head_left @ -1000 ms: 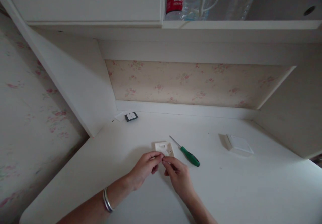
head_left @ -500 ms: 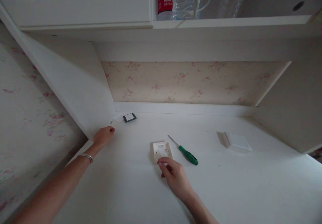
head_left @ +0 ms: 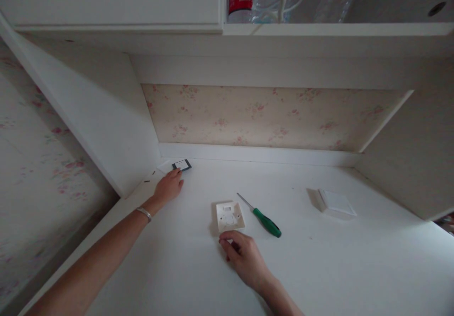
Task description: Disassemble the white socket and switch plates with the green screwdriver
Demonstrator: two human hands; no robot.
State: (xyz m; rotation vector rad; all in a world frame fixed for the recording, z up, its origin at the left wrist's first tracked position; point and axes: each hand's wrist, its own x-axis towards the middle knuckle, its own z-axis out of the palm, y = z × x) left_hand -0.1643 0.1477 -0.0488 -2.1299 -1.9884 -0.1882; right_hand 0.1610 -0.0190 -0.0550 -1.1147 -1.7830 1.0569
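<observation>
My left hand [head_left: 169,186] reaches to the back left with its fingers stretched out, fingertips at the near edge of a small dark-framed piece with a white face [head_left: 181,165]. Whether they touch it, I cannot tell. A screw-like dark bit [head_left: 146,181] lies left of this hand, with another one just behind it. My right hand [head_left: 244,257] is closed, thumb and forefinger together, just in front of a square white plastic back box [head_left: 230,215]. What the pinch holds, if anything, is hidden. Right of the box lies a screwdriver [head_left: 266,222] with a green handle, its tip pointing back left.
A flat white square cover [head_left: 336,202] lies on the right of the white desk [head_left: 354,268]. Beside the dark-framed piece is a thin pale sheet [head_left: 165,165]. Overhead, a shelf [head_left: 319,29] with bottles and a cable juts out; a side panel [head_left: 102,112] rises at left.
My left hand has moved right and away from me to the dark-framed piece, its fingers opening. A second dark bit now shows where it was. My right hand has drawn back slightly toward me.
</observation>
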